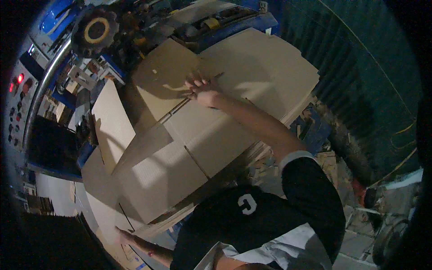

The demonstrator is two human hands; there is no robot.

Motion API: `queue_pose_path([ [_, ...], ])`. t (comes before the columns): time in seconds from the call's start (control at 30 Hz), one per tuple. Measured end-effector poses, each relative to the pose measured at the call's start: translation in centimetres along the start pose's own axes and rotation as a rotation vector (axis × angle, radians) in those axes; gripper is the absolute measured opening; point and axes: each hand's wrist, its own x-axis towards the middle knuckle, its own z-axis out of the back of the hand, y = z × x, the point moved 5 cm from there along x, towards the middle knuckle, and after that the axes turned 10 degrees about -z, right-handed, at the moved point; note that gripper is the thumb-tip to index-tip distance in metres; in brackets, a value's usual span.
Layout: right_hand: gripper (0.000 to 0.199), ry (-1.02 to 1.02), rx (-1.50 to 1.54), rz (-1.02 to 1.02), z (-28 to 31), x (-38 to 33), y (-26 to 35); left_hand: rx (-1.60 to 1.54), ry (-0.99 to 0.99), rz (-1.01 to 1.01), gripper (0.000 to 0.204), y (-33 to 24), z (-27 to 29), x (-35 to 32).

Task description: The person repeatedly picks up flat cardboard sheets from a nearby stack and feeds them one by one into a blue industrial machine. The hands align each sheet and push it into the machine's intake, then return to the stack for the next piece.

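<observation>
right hand [205, 93] over cardboard [175, 175], upper centre of the frame, grip spread apart; left hand [125, 236] near its edge, lower left, grip hard to tell.

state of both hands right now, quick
Left hand: by the near left end of the slotted cardboard sheet; open or gripping, cannot be told.
Right hand: open, fingers spread, over the sheet's far part.

A head-worn fisheye view looks down from close above the cardboard sheets [198, 130].
</observation>
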Motion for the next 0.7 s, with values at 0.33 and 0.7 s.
queue_pose_path([
  [0.33, 0.054, -0.55, 0.194, -0.192, 5.4, -8.1, -9.9, -0.41, -0.031, 0.121, 0.068, -6.6, 10.2, -1.1],
  [0.7, 0.035, -1.4, 1.05, -0.622, 4.1, -19.0, -32.3, -1.329, -0.199, 0.23, 0.058, -6.3, 16.6, 6.3],
])
